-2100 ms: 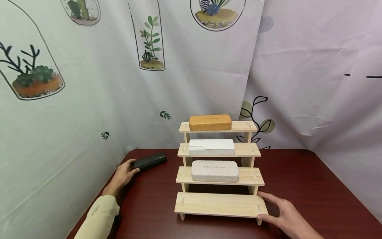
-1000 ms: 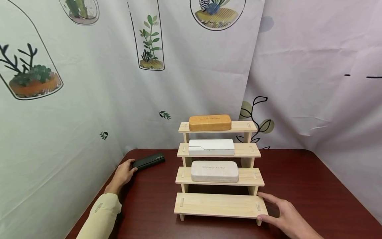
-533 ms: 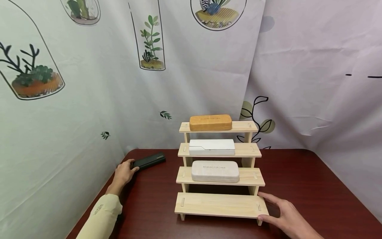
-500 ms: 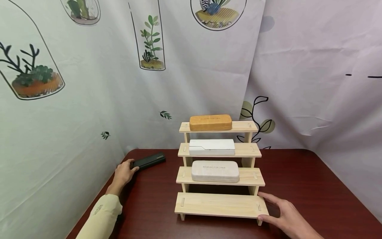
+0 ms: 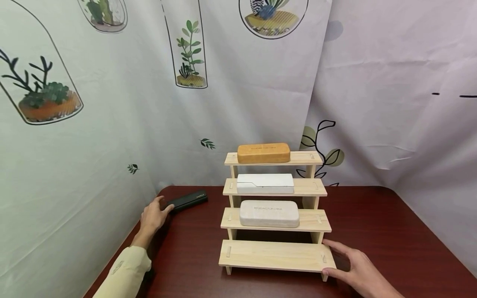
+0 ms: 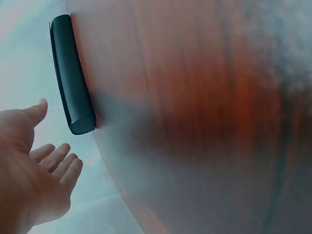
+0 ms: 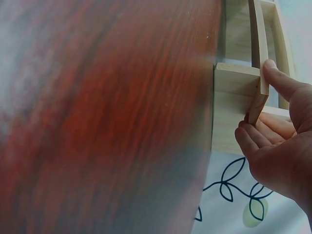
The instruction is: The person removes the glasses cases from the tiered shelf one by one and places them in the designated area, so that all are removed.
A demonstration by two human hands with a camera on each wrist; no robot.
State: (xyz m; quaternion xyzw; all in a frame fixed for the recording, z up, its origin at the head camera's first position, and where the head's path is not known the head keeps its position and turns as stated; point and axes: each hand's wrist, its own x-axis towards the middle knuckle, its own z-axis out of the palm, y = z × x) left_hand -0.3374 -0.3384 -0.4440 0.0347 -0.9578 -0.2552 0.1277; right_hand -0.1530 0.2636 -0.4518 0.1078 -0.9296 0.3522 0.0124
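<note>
Hands rest at both sides of a dark red table. At its far left corner lies a black case, and the left hand hovers just beside its near end with fingers spread and relaxed, not gripping it. A four-step wooden stand sits in the middle, holding an orange case on top, a white case below it, and a grey case on the third step. The right hand holds the bottom step's right end, thumb against the front edge.
</note>
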